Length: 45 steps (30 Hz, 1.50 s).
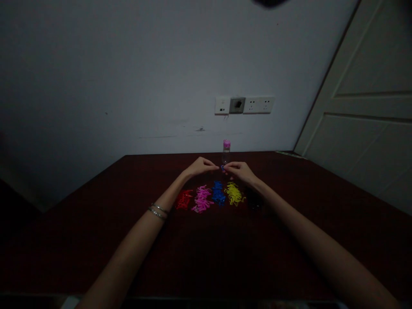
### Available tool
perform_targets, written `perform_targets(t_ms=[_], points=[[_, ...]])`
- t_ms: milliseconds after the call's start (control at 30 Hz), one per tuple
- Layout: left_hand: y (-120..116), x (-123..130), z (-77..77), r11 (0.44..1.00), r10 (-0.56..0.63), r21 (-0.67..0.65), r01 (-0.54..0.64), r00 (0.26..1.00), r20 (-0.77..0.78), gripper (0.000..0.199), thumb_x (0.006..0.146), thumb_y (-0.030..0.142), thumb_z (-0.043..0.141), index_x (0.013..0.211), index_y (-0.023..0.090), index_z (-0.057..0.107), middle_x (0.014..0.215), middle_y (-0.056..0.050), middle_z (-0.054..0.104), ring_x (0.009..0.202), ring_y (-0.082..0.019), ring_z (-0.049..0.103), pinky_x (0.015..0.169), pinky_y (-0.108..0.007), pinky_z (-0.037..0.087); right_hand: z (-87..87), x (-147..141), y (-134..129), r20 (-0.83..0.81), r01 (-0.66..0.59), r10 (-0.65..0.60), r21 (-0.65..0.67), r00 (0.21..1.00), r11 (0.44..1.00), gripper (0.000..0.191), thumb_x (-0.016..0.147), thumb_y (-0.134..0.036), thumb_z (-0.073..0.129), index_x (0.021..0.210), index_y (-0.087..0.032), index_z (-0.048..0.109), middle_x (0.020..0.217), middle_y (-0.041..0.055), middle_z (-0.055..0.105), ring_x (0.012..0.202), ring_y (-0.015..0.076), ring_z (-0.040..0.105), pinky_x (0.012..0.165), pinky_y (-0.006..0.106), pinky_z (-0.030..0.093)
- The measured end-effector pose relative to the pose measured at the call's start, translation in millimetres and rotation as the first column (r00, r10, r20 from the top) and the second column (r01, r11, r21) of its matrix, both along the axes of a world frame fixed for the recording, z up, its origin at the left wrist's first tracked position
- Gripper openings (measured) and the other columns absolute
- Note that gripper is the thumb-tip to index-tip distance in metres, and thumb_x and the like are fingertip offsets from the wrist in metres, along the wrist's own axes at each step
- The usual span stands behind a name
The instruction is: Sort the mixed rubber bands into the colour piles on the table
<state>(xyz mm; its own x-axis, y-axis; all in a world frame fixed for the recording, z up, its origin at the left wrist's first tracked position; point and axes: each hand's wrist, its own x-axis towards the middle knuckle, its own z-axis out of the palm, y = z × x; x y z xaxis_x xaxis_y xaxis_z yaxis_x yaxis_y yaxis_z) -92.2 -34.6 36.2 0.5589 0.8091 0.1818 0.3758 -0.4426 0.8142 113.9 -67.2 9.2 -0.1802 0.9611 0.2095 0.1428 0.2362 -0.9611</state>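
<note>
My right hand pinches a small blue piece between thumb and fingertips, just in front of a bottle. From the other side comes my left hand, its thumb and fingers closed together with the tips right beside that piece. Whether the left fingertips hold anything is too small to tell. Nearer than the hands lie piles of small thin pieces: a red pile, a pink pile, a blue pile and a yellow pile. A dark pile sits half hidden by my right forearm.
A small clear bottle with a pink cap stands behind my hands on the dark red table. Sockets and a switch plate are on the wall behind. A pale door rises at the right.
</note>
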Motion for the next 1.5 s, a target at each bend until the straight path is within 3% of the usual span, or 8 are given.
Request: perform_targets(t_ms=[133, 367, 800, 1067, 1200, 1367, 1500], points=[[-7, 12, -3.5, 1.000, -0.017, 0.012, 0.017, 1.000, -0.004, 0.032, 0.067, 0.039, 0.063, 0.078, 0.010, 0.070, 0.057, -0.002, 0.054, 0.047, -0.005, 0.035, 0.044, -0.022, 0.022, -2.7, -5, -2, 0.030, 0.002, -0.003, 0.041, 1.000, 0.999, 0.023, 0.067, -0.036, 0.063, 0.075, -0.014, 0.066, 0.072, 0.0047, 0.065, 0.063, 0.0122, 0.057, 0.046, 0.020, 0.047], [-4, 13, -10.9, 0.995, -0.014, -0.097, 0.017, 0.999, 0.035, 0.031, 0.068, 0.039, 0.062, 0.080, 0.011, 0.069, 0.056, 0.000, 0.053, 0.043, -0.004, 0.032, 0.042, -0.021, 0.020, -7.6, -8, -2, 0.056, -0.009, 0.006, 0.053, 0.998, 0.999, 0.024, 0.068, -0.036, 0.062, 0.076, -0.014, 0.067, 0.072, 0.0041, 0.066, 0.063, 0.0127, 0.058, 0.047, 0.020, 0.047], [-14, 13, -6.9, 0.972, 0.049, -0.233, -0.019, 0.991, 0.124, 0.027, 0.071, 0.038, 0.060, 0.071, 0.012, 0.066, 0.050, 0.001, 0.047, 0.041, -0.004, 0.033, 0.041, -0.021, 0.019, -13.0, -7, 0, 0.080, -0.026, 0.020, 0.071, 0.997, 0.997, 0.025, 0.069, -0.038, 0.062, 0.076, -0.015, 0.066, 0.071, 0.0041, 0.066, 0.062, 0.0127, 0.058, 0.047, 0.020, 0.046], [-11, 10, -8.2, 0.963, 0.085, -0.268, -0.037, 0.982, 0.167, 0.024, 0.070, 0.036, 0.059, 0.074, 0.013, 0.063, 0.059, 0.001, 0.050, 0.042, -0.003, 0.033, 0.040, -0.019, 0.019, -8.9, -4, -1, 0.066, -0.017, 0.013, 0.053, 0.998, 0.998, 0.027, 0.068, -0.039, 0.063, 0.078, -0.014, 0.067, 0.074, 0.0051, 0.068, 0.062, 0.0123, 0.059, 0.047, 0.019, 0.045], [-7, 5, -10.1, 0.972, 0.108, -0.220, -0.087, 0.991, 0.082, 0.025, 0.069, 0.035, 0.060, 0.077, 0.012, 0.065, 0.058, 0.001, 0.052, 0.043, -0.004, 0.034, 0.040, -0.020, 0.020, -7.6, 6, 4, 0.061, 0.035, -0.038, 0.053, 0.997, 0.998, 0.027, 0.067, -0.039, 0.064, 0.077, -0.015, 0.067, 0.075, 0.0057, 0.068, 0.065, 0.0132, 0.059, 0.047, 0.019, 0.046], [-2, 7, -21.7, 0.986, -0.001, -0.169, -0.008, 0.999, -0.052, 0.024, 0.066, 0.033, 0.063, 0.075, 0.011, 0.069, 0.052, 0.002, 0.050, 0.041, -0.004, 0.032, 0.040, -0.021, 0.019, -7.6, 12, 7, 0.056, 0.091, -0.091, 0.004, 0.994, 0.996, 0.026, 0.066, -0.038, 0.065, 0.077, -0.015, 0.067, 0.074, 0.0057, 0.068, 0.063, 0.0130, 0.059, 0.046, 0.020, 0.045], [0, 10, -27.8, 0.983, -0.051, -0.180, 0.035, 0.995, -0.085, 0.025, 0.064, 0.033, 0.064, 0.074, 0.011, 0.069, 0.050, 0.001, 0.050, 0.040, -0.004, 0.031, 0.040, -0.021, 0.019, -10.3, 9, 6, 0.044, 0.060, -0.060, -0.006, 0.997, 0.998, 0.026, 0.065, -0.038, 0.065, 0.076, -0.014, 0.067, 0.072, 0.0051, 0.067, 0.060, 0.0115, 0.057, 0.046, 0.019, 0.044]])
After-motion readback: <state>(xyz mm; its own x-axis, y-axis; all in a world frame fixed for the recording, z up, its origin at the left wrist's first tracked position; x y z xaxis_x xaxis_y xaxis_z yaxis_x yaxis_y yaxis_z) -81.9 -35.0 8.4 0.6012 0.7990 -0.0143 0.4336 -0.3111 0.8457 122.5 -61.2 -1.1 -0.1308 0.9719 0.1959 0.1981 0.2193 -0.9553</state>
